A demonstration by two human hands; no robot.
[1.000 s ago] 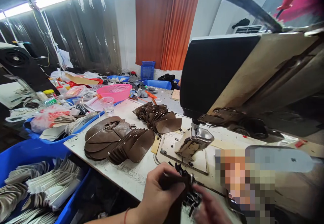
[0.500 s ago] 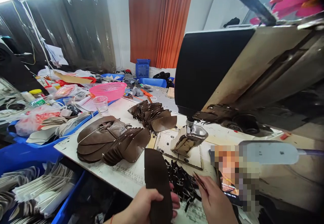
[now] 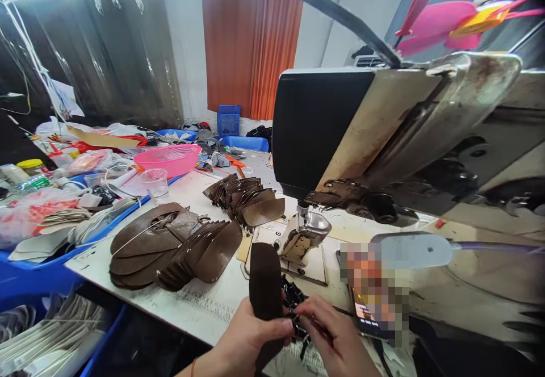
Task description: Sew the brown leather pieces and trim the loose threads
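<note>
My left hand (image 3: pixel 247 340) is closed round a long dark brown leather piece (image 3: pixel 264 286) that stands upright in front of the sewing machine's presser foot (image 3: pixel 304 238). My right hand (image 3: pixel 336 340) pinches at a heap of small black pieces (image 3: pixel 293 300) right beside that piece; what the fingers hold is too small to name. Two fanned stacks of brown leather pieces lie on the white table (image 3: pixel 204 303): one near left (image 3: pixel 200 255), one further back (image 3: pixel 244 198). A pile of larger brown pieces (image 3: pixel 142 243) sits to their left.
The sewing machine (image 3: pixel 383 138) fills the right half. A phone (image 3: pixel 366 314) lies beside my right hand. A pink basket (image 3: pixel 172 158), a clear cup (image 3: pixel 155 183) and clutter stand at the back left. Blue bins (image 3: pixel 42 275) with grey pieces sit left of the table.
The camera has swung left and down. My right hand moved in to the black pieces next to the leather piece, which my left hand still holds upright.
</note>
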